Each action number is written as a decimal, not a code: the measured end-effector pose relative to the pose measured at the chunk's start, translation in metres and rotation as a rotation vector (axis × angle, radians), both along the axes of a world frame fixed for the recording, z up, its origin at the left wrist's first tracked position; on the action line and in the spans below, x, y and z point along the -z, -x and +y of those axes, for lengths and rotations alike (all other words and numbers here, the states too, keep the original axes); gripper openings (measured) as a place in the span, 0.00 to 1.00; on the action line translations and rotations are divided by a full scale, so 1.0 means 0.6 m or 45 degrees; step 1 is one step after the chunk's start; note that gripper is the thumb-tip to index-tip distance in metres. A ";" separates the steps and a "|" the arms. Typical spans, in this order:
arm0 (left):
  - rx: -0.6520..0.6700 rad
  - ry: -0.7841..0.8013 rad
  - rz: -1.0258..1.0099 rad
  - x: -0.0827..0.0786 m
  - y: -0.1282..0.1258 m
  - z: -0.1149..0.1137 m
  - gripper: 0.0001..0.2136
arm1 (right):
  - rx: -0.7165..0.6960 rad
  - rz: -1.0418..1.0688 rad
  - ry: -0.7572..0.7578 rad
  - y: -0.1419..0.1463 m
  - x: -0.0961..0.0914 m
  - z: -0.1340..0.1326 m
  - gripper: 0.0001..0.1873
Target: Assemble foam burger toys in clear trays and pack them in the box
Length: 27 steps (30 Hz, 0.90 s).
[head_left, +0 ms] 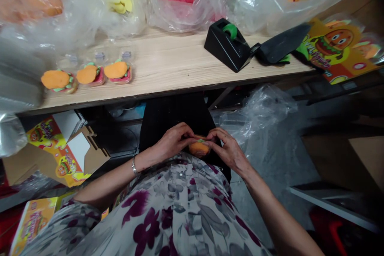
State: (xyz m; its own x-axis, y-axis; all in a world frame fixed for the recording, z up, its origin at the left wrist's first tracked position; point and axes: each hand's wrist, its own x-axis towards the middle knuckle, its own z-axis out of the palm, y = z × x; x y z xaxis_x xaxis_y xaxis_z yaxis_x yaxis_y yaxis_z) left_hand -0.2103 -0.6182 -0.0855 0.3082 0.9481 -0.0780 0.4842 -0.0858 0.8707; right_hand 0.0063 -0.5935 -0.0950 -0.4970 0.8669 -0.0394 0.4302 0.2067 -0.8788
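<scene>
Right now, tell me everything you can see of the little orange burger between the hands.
The small clay burger has a smooth, rounded orange bun that looks like soft modelling clay, with a thin line of green filling along its upper edge. The fingers hide much of it, so its other layers cannot be made out. It is held off the lap between the left hand and right hand, whose fingertips touch it from both sides, in front of a black cloth.
</scene>
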 end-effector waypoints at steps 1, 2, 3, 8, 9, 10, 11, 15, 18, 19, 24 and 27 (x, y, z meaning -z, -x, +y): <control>-0.033 0.058 -0.011 0.002 0.002 0.000 0.11 | 0.013 -0.005 0.024 -0.001 0.004 0.002 0.07; -0.052 0.108 -0.025 0.003 0.004 0.000 0.11 | 0.036 -0.009 0.060 -0.001 0.007 0.003 0.07; -0.051 0.142 -0.039 0.002 0.005 0.000 0.12 | 0.061 -0.014 0.106 -0.001 0.011 0.005 0.08; 0.025 0.222 -0.079 -0.005 0.004 0.003 0.11 | 0.012 -0.031 0.152 -0.001 0.014 0.013 0.08; 0.020 0.255 -0.098 -0.005 0.004 0.003 0.12 | -0.014 -0.033 0.131 0.000 0.012 0.013 0.08; 0.018 0.287 -0.121 -0.003 0.003 0.002 0.12 | -0.029 -0.032 0.115 -0.001 0.010 0.014 0.08; 0.015 0.309 -0.144 0.000 0.003 0.001 0.13 | -0.038 -0.032 0.110 -0.001 0.008 0.013 0.08; 0.009 0.310 -0.174 0.014 0.002 -0.003 0.13 | -0.043 -0.036 0.110 -0.002 0.005 0.007 0.07; 0.049 0.232 -0.133 0.020 0.002 -0.007 0.13 | -0.028 -0.034 0.112 -0.003 0.005 -0.001 0.07; 0.062 0.196 -0.115 0.021 0.001 -0.008 0.13 | -0.027 -0.030 0.113 -0.002 0.006 -0.003 0.06; 0.094 0.125 -0.062 0.024 -0.004 -0.014 0.11 | -0.042 -0.006 0.139 -0.001 0.017 -0.015 0.08; 0.084 0.218 -0.092 0.026 -0.005 -0.013 0.12 | -0.037 -0.008 0.190 0.000 0.026 -0.018 0.09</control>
State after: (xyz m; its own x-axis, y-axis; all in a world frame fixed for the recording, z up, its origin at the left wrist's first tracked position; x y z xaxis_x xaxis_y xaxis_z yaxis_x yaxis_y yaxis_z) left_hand -0.2071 -0.6261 -0.1010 0.3801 0.9004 -0.2119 0.4180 0.0372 0.9077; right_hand 0.0062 -0.6045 -0.1105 -0.5208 0.8366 -0.1700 0.4319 0.0864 -0.8978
